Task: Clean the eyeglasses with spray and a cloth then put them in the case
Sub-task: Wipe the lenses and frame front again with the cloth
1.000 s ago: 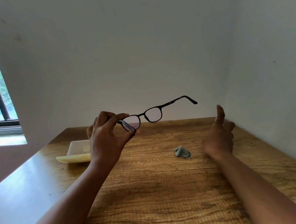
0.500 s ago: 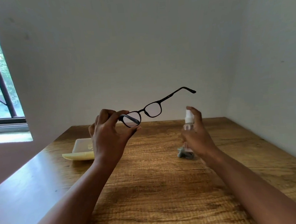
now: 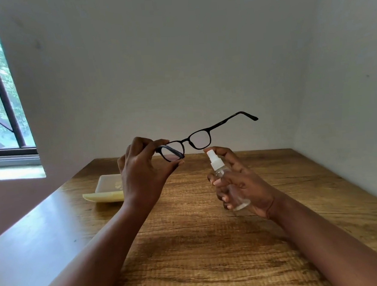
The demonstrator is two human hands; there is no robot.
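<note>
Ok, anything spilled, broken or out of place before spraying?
Nothing stands out. The glasses look intact in the left hand, the right hand holds the bottle, and the case sits on the table.

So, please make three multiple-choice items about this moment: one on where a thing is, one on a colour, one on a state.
1. Where is the case?
A. on the table, behind the left hand
B. in the right hand
C. on the window sill

2. What colour is the eyeglasses frame?
A. red
B. black
C. white

3. What is the right hand doing?
A. lying flat on the table
B. gripping the spray bottle
C. pinching the frame

Key: 1 A, the case lies on the table, partly hidden by the left hand; 2 B, the frame is dark black; 3 B, fingers wrap the bottle, the forefinger on its white nozzle.
</note>
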